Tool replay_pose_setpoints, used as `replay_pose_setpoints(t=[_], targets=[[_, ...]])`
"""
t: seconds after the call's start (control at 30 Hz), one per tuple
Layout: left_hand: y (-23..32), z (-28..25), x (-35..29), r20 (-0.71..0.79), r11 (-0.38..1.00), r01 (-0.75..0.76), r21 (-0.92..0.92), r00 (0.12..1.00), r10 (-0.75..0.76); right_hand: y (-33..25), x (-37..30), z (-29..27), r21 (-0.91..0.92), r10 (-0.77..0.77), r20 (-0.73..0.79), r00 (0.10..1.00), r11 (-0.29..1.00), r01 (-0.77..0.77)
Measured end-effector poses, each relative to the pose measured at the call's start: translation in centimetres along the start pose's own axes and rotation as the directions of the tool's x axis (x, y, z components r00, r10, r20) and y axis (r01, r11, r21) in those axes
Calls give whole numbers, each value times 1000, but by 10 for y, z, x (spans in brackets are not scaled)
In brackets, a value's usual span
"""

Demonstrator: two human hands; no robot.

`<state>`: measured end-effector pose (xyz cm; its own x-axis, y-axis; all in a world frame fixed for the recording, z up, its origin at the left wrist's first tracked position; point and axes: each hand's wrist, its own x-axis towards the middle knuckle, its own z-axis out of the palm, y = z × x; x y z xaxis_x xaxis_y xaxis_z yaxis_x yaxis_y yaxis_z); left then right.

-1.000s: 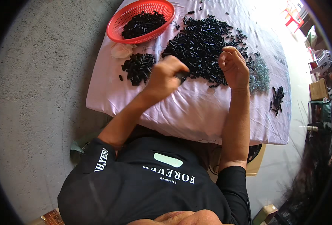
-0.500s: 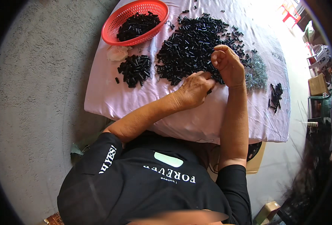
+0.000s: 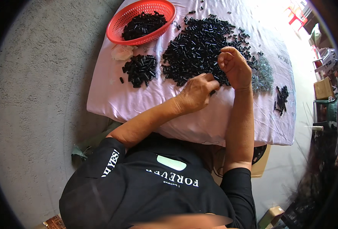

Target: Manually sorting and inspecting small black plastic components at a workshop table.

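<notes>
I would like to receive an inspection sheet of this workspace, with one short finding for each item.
Surface: pink cloth, wrinkled.
Things: large pile of black pieces; smaller pile to its left; red basket holding more; greyish heap and dark strips at right.
Clutter: loose black piece left of the smaller pile; others beyond the large pile.
Hands: left hand at the large pile's near edge, dark piece by its fingertips; right hand curled, contents hidden.
Cables: thin dark line below the cloth edge, possibly a cable.
Surroundings: grey floor; red chair and brown box at right.
</notes>
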<state>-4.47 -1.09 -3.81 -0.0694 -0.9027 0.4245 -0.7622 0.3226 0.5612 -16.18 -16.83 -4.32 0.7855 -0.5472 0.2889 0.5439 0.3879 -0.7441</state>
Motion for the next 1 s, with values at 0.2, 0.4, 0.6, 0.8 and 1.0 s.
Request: replay_pose_setpoints(t=[0.2, 0.4, 0.6, 0.8, 1.0], targets=[[0, 8, 2, 54, 992, -47, 116, 998, 40, 0, 1, -3, 7, -10, 12, 1000, 1000, 10], [0, -10, -5, -44, 995, 48, -88, 998, -52, 0, 0, 4, 15, 1, 9, 1000, 1000, -1], [-15, -28, -15, 33, 846, 345, -407, 931, -364, 1, 2, 9, -123, 89, -33, 996, 988, -92], [-12, -36, -17, 156, 627, 451, -635, 870, -468, 2, 2, 6, -147, 117, -49, 992, 982, -123], [-10, -42, -17, 108, 586, 433, -685, 855, -507, 1, -2, 15, -316, 220, -63, 973, 921, -229]])
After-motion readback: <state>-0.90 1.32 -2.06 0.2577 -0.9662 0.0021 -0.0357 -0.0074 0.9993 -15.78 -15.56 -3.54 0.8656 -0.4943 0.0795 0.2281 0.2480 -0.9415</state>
